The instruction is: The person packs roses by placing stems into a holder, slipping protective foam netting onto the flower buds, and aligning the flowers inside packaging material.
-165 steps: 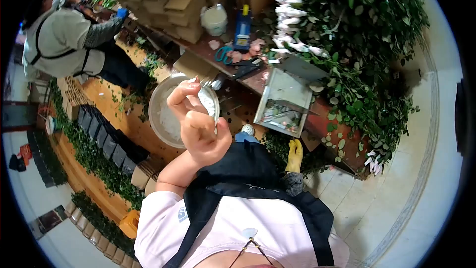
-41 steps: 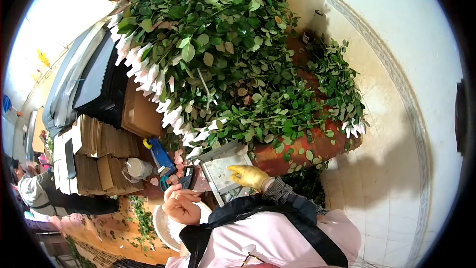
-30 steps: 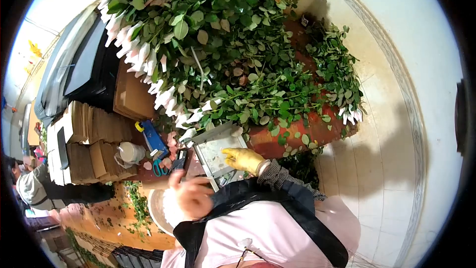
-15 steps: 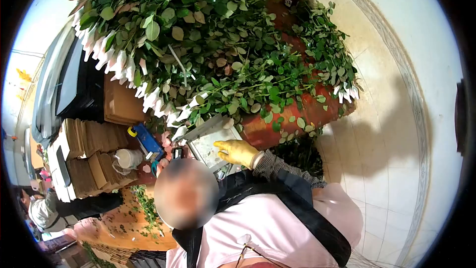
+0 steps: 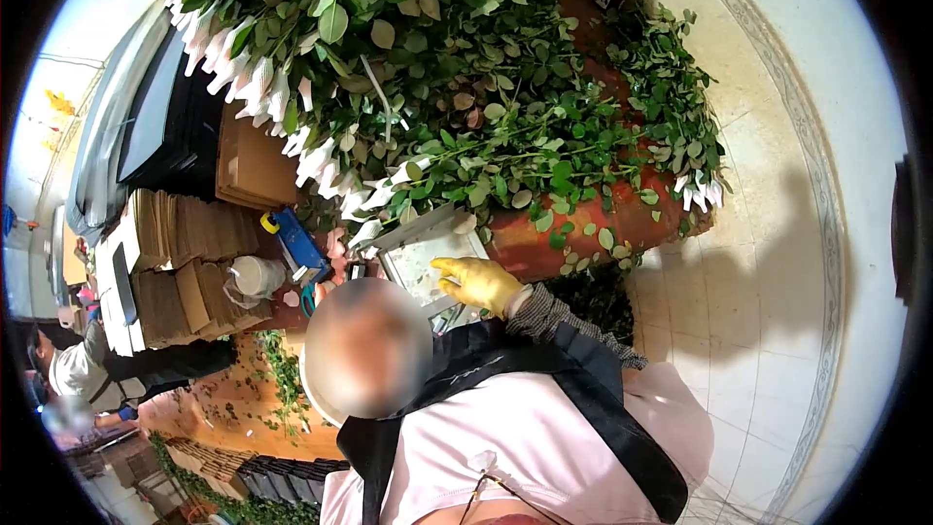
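My right hand [image 5: 478, 285] wears a yellow glove and reaches over a shallow grey metal tray [image 5: 406, 270]. Its fingers point left and look a little apart, with nothing clearly held. A blurred round patch [image 5: 369, 348] covers the area by my left shoulder, so my left hand's fingers and anything in them are hidden. Just above that patch, a teal ring-shaped handle [image 5: 308, 300] shows on the red surface. Beyond the tray lies a big heap of leafy stems [image 5: 437, 68], with white sleeves [image 5: 316, 160] on the flower heads along its left edge.
Cardboard stacks [image 5: 175, 233] stand left, with a white tub [image 5: 257, 277] and a blue tool [image 5: 296, 245] beside them. Another leafy bundle [image 5: 671, 87] lies right on a red surface [image 5: 554, 238]. A person [image 5: 87, 369] works far left. Tiled floor [image 5: 758, 311] lies right.
My view has shifted slightly, so the scene sits a little further right. My gloved right hand stays over the tray, its fingers slightly more spread. The person far left has moved a little.
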The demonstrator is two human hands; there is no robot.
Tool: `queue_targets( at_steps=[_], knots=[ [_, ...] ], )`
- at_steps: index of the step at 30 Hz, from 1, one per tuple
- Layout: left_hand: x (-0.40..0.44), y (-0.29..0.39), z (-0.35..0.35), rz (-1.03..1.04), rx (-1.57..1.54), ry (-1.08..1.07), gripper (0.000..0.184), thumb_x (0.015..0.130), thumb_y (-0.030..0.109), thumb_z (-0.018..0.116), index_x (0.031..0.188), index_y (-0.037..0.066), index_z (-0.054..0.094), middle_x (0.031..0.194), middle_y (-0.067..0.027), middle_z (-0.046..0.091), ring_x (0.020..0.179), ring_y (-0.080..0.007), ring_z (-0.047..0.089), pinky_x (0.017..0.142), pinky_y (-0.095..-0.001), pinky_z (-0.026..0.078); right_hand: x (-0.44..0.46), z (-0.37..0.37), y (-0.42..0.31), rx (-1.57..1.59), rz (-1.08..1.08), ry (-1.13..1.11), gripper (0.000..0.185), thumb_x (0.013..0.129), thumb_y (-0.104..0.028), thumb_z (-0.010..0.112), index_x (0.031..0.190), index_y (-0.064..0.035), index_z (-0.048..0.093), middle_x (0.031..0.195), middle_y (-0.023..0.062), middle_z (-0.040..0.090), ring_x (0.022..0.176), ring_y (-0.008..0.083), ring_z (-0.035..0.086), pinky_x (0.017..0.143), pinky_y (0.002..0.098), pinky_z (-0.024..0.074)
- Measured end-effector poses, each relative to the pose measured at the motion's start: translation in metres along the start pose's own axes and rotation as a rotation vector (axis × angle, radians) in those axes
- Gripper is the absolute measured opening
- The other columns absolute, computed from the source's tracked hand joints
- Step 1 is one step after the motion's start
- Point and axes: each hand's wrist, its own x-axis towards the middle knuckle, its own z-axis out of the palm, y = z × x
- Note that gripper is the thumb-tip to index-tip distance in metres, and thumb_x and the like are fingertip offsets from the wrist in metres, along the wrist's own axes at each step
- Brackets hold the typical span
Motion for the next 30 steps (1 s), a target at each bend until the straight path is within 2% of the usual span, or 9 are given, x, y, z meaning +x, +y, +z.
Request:
queue_targets(
  at_steps=[9,14,18,25,30],
  knots=[
    [0.024,0.022,0.002,0.05,0.212,0.144,0.03,0.089,0.015,0.064,0.116,0.003,0.057,0.111,-0.0098,0.062,0.106,-0.0241,0.06,0.09,-0.0361,0.05,-0.003,-0.004,-0.003,0.05,-0.038,0.018,0.049,0.092,-0.036,0.06,0.135,-0.012,0.054,0.115,0.0157,0.068,0.104,0.0332,0.065,0.09,0.0404,0.052],
    [0.033,0.026,0.008,0.078,0.285,0.185,0.023,0.088,0.011,0.065,0.108,0.002,0.057,0.108,-0.0096,0.061,0.106,-0.0251,0.059,0.088,-0.0362,0.05,-0.005,-0.003,-0.002,0.061,-0.05,0.043,0.047,0.092,-0.033,0.06,0.133,-0.0105,0.056,0.108,0.0175,0.07,0.099,0.0338,0.066,0.086,0.0412,0.0525],
    [0.032,0.026,0.01,0.091,0.343,0.226,0.018,0.088,0.008,0.065,0.102,0.002,0.057,0.106,-0.0094,0.059,0.106,-0.0259,0.058,0.087,-0.0363,0.05,-0.005,0.004,0.003,0.009,-0.11,0.143,0.046,0.091,-0.033,0.06,0.131,-0.0102,0.058,0.107,0.0181,0.07,0.097,0.0339,0.067,0.085,0.0419,0.0526],
    [0.032,0.025,0.016,0.103,0.421,0.299,0.011,0.087,0.002,0.067,0.092,0.001,0.057,0.102,-0.0092,0.057,0.106,-0.0272,0.056,0.086,-0.0364,0.049,0.001,0.018,0.018,-0.029,-0.085,0.117,0.046,0.094,-0.035,0.056,0.133,-0.0104,0.056,0.116,0.0185,0.067,0.103,0.0339,0.065,0.09,0.0421,0.0511],
    [0.025,0.022,0.01,0.096,0.562,0.398,0.012,0.087,-0.002,0.068,0.084,0.0,0.057,0.099,-0.009,0.055,0.106,-0.0282,0.055,0.085,-0.0365,0.049,0.004,0.016,0.014,-0.079,-0.043,0.064,0.046,0.094,-0.037,0.056,0.133,-0.0122,0.055,0.114,0.0174,0.068,0.102,0.0335,0.065,0.09,0.0417,0.0511]
  ],
)
